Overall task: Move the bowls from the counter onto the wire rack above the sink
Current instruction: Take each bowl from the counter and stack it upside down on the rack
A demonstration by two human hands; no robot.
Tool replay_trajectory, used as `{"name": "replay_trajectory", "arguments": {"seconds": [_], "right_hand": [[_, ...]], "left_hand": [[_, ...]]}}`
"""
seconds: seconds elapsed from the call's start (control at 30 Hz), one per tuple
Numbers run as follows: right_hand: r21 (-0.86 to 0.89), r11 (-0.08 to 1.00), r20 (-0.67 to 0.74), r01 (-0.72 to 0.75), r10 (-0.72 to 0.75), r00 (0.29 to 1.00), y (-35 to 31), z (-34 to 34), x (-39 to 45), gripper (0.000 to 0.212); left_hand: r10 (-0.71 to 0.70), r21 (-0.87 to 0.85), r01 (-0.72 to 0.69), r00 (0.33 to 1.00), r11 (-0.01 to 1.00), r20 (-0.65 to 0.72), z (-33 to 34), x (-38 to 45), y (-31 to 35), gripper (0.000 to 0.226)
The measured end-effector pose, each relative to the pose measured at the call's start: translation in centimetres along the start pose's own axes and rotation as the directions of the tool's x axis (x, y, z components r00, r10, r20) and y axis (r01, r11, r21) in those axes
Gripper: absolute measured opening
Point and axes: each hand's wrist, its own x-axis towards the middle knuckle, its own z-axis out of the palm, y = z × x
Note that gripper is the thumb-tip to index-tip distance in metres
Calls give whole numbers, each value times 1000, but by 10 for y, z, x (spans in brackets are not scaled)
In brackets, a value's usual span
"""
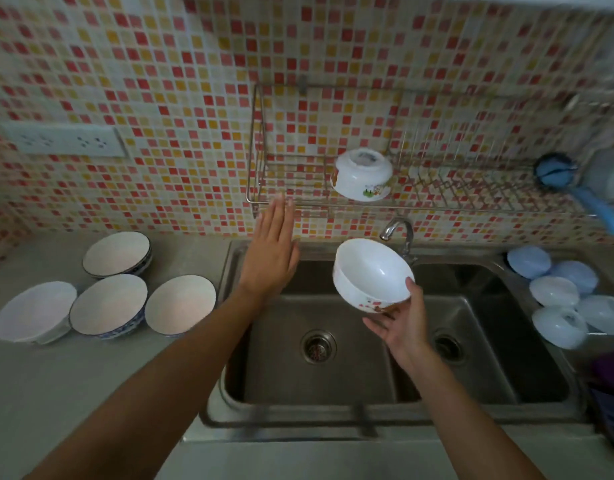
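Dim, flat indoor light with a warm cast; source not discernible. Soft shadow pooled in the sink basins [319, 341]. Small glare spots on the faucet [397, 230] and inside the held white bowl [373, 271]. Strong wide-angle bowing of the tiled wall [160, 64]. Smeared, blurred right edge and top corners; overall softness.

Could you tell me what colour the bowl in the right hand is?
White bowl, reddish print outside; head view.

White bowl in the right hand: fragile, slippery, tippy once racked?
The white bowl looks glazed ceramic, so probably rigid, breakable, somewhat slick. The right hand holds it tilted by fingertips, suggesting modest weight. Inverted like the racked bowl on the wire rack, it should sit stable.
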Motion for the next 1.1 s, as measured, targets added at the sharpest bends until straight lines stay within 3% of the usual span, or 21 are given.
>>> {"name": "replay_trajectory", "arguments": {"seconds": [0.13,0.33,0.47,0.53,0.6,0.67,0.77,0.87,0.97,1.1], "right_hand": [[13,999,121,50,-51,991,-46,32,0,49],[-1,989,263,147,-141,954,-99,86,16,64],[-244,916,319,318,-233,918,-119,133,34,60],[-442,761,326,474,-356,876,-122,156,52,72],[-647,479,367,593,-486,793,-123,174,71,86],[-745,188,468,640,-536,702,-124,187,86,93],[-738,-172,645,652,-462,609,-124,200,103,93],[-668,-456,741,587,-345,575,-121,211,115,93],[-568,-629,800,530,-274,533,-117,220,124,93],[-516,-717,815,468,-241,528,-108,225,134,95]], "left_hand": [[-12,116,8,999,993,32,-13,43,-15,63],[-125,159,109,987,981,97,5,47,-44,70],[-117,173,100,989,980,92,11,48,-48,69],[-115,167,100,990,981,83,12,48,-48,69],[-113,160,101,991,982,71,14,49,-48,68],[-103,155,92,993,984,65,13,49,-48,68],[-90,176,78,994,981,59,14,48,-49,67],[-85,181,78,996,980,36,14,49,-49,66],[-87,164,81,996,983,32,16,48,-49,65],[-103,139,98,994,985,33,16,48,-48,65]]}}
